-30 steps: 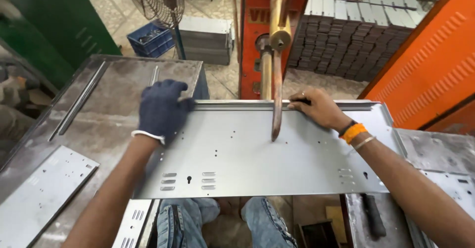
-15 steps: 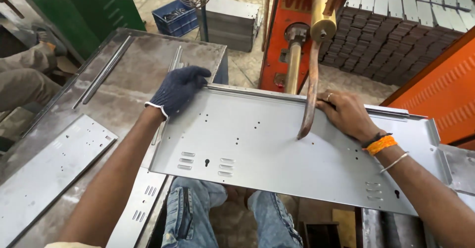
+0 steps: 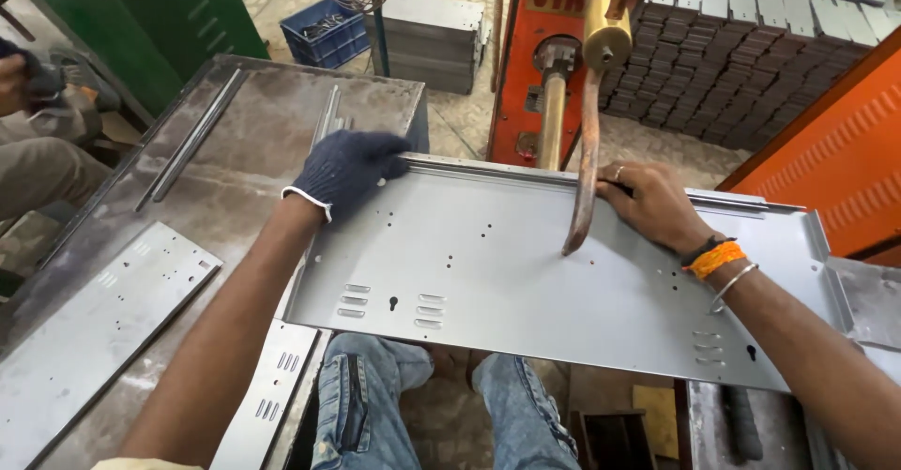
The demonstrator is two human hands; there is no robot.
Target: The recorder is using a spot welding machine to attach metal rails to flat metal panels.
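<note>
The orange spot-welding machine (image 3: 549, 20) stands at upper centre of the frame, a band of raised lettering across its front, and its curved copper upper electrode (image 3: 587, 165) comes down onto the grey sheet-metal panel (image 3: 526, 264) that fills the middle of the picture, resting partly on the steel worktable (image 3: 235, 142) at left and reaching toward the right edge; the step in hand looks like placing the panel's folded far rim under the electrode tip for a weld, and the next move would seem to call for holding the sheet flat and steady at that spot. The left hand (image 3: 345, 170), in a dark blue knit glove, lies spread and pressing on the panel's upper left corner; the bare right hand (image 3: 652, 203) presses its fingers down along the far rim just right of the electrode, the two hands well apart. An orange louvred cabinet (image 3: 845, 160) fills the right edge, a blue plastic crate (image 3: 328, 34) sits upper left, stacked grey sheet parts (image 3: 741, 48) upper right
</note>
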